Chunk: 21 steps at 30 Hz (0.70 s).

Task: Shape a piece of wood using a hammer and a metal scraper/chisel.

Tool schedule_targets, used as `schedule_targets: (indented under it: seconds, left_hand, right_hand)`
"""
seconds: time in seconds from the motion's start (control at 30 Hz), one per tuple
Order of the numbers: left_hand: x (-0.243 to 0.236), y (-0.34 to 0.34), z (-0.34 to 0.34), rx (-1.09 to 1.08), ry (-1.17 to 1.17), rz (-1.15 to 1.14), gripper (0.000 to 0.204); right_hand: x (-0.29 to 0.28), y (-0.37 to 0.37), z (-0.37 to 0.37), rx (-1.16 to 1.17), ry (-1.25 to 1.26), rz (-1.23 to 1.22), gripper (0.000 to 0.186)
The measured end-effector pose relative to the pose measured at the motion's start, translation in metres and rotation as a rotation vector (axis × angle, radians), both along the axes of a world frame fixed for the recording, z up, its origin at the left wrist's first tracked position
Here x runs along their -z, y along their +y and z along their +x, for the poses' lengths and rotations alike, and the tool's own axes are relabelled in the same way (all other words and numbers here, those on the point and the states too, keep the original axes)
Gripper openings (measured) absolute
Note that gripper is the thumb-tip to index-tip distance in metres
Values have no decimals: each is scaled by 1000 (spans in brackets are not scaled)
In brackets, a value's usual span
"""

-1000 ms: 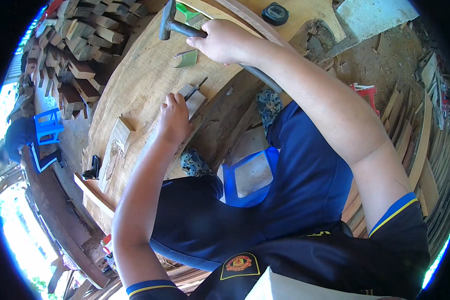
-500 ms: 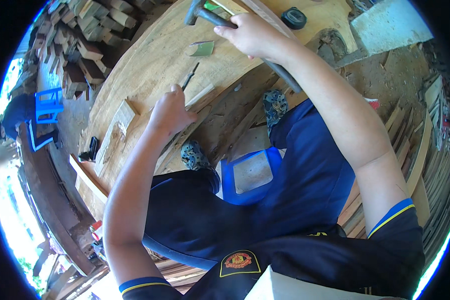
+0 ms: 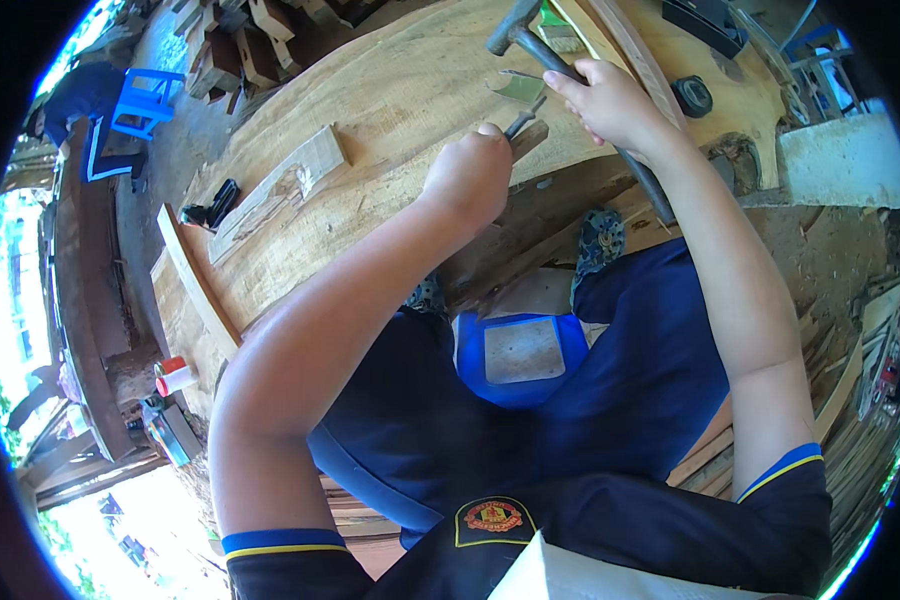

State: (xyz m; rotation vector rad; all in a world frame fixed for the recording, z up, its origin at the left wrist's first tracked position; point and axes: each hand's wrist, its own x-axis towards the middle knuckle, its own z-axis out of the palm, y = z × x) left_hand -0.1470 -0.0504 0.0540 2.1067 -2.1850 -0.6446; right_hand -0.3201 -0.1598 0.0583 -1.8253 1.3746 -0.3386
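Note:
My right hand [image 3: 615, 105] is closed round the handle of a hammer [image 3: 560, 65], its dark head raised over the bench at far left of the grip. My left hand [image 3: 470, 175] is closed on a slim dark tool like a chisel [image 3: 527, 115], which points up and right; the fist hides its lower part. Against that fist, at the bench edge, lies a narrow wood piece [image 3: 530, 142]. Just beyond the tool's tip a curled green piece [image 3: 518, 90] rests on the wooden bench top [image 3: 400, 80].
A brush [image 3: 560, 38] and a black tape measure [image 3: 692, 97] lie near the hammer. Farther left are a notched board [image 3: 310, 165] and a small black object [image 3: 213, 205]. A blue stool [image 3: 467, 350] shows between my legs. Another person [image 3: 80, 100] bends near a blue chair [image 3: 148, 105].
My view has turned, shifting the bench rightward in the picture. My left hand has come slightly nearer the green piece with the tool; the hammer stays raised in my right hand.

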Motion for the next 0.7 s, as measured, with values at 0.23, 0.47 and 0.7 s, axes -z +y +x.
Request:
schedule_targets:
  seconds: [0.23,0.47,0.7]
  left_hand:
    - [12,4,-1,46,7,-75,27]
    - [10,-5,13,26,23,-30,32]
    - [-7,9,33,-53,84,-32,34]
  right_hand:
    - [-5,6,-5,64,-15,32,39]
    - [-5,6,-6,79,11,35,41]
    - [-1,-1,9,29,25,0,42]
